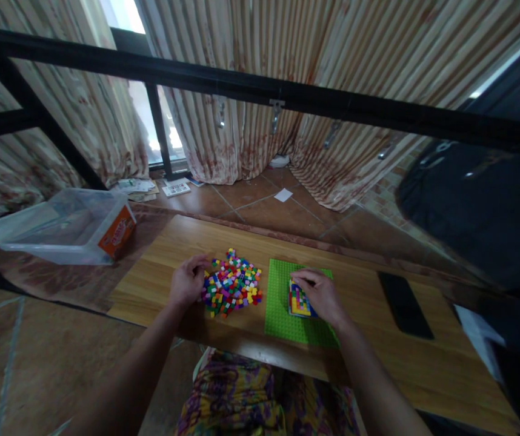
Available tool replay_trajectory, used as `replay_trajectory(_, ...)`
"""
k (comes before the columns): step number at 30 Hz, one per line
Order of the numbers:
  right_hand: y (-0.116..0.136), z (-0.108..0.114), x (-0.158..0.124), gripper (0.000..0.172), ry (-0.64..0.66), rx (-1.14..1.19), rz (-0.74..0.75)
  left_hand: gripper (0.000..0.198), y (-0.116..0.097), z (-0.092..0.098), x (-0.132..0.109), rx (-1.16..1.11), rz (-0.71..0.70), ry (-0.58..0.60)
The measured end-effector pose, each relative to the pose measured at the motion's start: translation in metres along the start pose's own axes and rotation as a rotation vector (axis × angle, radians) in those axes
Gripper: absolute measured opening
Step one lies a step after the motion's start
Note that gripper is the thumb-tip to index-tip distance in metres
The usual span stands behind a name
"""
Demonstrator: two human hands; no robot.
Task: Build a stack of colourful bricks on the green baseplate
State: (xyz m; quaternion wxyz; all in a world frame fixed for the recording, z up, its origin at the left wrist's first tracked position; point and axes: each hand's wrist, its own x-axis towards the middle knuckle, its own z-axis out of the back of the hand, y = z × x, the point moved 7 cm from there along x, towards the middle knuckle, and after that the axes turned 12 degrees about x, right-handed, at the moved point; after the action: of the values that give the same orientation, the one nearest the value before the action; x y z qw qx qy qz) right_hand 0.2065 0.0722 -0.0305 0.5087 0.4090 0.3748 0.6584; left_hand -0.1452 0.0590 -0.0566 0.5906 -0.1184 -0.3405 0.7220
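A loose pile of small toy bricks [233,284] in many colours lies on the wooden board. At the pile's left edge rests my left hand [189,280], fingers curled with the tips by the bricks; whether they hold one is hidden. To the right is a green studded baseplate [276,327], and on it stands a small multicoloured brick build [299,303] with yellow, red and blue parts. My right hand [321,293] is over the build's upper right side, thumb and fingertips pinched at its top edge. Anything between those fingertips is too small to make out.
On the board's right lies a black phone [405,304]. A clear plastic bin [69,227] with an orange label stands off the left end. Papers [176,188] lie on the tiled floor beyond, below striped curtains [251,139]. A dark metal bar [242,85] crosses the upper view.
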Motion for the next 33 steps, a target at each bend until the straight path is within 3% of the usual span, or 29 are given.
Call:
replay_trajectory(8,-0.010,0.001,0.000,0.027,-0.021,0.066,-0.107,0.026,-0.003,0.003,-0.002,0.003,-0.016,-0.028)
replay_trajectory(26,-0.004,0.003,0.003,0.029,0.047,-0.045,-0.051,0.033,-0.002,0.001,-0.001,0.002,-0.023,-0.019)
replay_trajectory(33,0.015,0.032,0.002,0.037,-0.201,-0.021,-0.024,0.028,0.000,-0.001,-0.001,0.004,-0.031,-0.022)
